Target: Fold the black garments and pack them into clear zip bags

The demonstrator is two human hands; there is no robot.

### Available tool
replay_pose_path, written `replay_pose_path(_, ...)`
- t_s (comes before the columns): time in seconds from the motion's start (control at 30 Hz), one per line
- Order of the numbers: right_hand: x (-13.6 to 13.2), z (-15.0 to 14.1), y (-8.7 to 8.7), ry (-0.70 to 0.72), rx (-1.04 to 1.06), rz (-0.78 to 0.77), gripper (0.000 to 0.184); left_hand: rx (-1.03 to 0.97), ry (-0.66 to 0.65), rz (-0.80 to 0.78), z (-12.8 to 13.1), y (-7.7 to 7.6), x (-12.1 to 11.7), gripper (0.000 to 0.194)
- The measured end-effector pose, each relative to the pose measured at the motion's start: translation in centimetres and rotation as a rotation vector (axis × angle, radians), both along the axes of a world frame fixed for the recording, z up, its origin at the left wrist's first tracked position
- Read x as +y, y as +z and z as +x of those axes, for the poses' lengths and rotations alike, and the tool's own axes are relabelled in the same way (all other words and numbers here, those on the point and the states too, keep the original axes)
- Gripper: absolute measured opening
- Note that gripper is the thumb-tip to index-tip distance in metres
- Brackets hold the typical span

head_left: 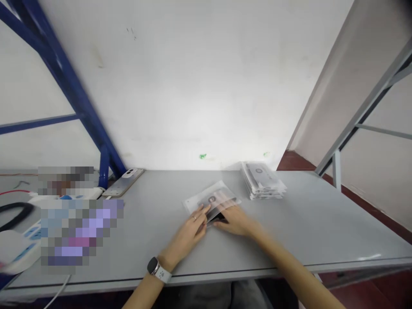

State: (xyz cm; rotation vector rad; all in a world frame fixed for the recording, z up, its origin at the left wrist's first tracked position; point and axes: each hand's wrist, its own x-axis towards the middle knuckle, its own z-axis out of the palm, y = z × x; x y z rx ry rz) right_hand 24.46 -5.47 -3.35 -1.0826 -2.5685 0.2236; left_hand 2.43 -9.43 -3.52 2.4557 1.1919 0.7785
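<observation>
My hands meet at the middle of a grey table top [305, 219]. My left hand [191, 225], with a ring and a white-strapped watch [156, 269], has its fingers on a clear plastic sleeve [206, 198] with a printed paper insert. My right hand [234, 221], blurred by motion, grips a dark flat item [218, 217] at the sleeve's near edge. Behind and to the right lies a stack of similar sleeved packets [262, 182]. A smartphone [124, 183] lies face down at the far left corner of the table.
White power strips [22, 253] and black and red cables lie at the left, partly hidden by pixelated patches. A blue steel frame [64, 90] rises at the left, a grey frame [363, 107] at the right, and a white wall [193, 86] stands behind the table.
</observation>
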Motion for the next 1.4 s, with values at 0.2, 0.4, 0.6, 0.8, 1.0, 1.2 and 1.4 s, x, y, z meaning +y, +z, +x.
replay_pose_path(0.2, -1.1, -0.1, -0.4, -0.011, -0.007, 0.063, 0.059, 0.081, -0.018, 0.071, 0.1, -0.8, 0.3, 0.056)
replay_pose_path(0.4, 0.9, -1.7, -1.3, 0.043, 0.053, 0.076, 0.055, 0.098, 0.029, 0.168, -0.2, -1.3, 1.0, 0.049)
replay_pose_path(0.6, 2.9, -4.8, -1.9, 0.029, 0.04, 0.198, 0.046, 0.119, 0.032, 0.166, -0.6, -1.7, 1.3, 0.05)
replay_pose_path(0.8, 2.0, -5.1, -1.9, 0.006, 0.046, 0.173, 0.05, 0.124, 0.078, 0.143, -0.6, -1.1, 1.3, 0.047)
replay_pose_path(1.0, -3.5, -0.7, -0.9, -0.078, 0.039, 0.041, 0.067, 0.159, 0.081, 0.229, -2.6, 0.4, -0.2, 0.059)
replay_pose_path(1.2, -5.7, -1.1, 0.1, -0.141, 0.172, 0.236, 0.036, 0.207, 0.174, 0.368, -3.5, 0.9, -1.2, 0.019)
replay_pose_path(1.4, -3.6, -6.6, -0.1, 0.009, 0.061, 0.519, 0.022, 0.217, 0.123, 0.489, -2.5, 1.1, -1.3, 0.026)
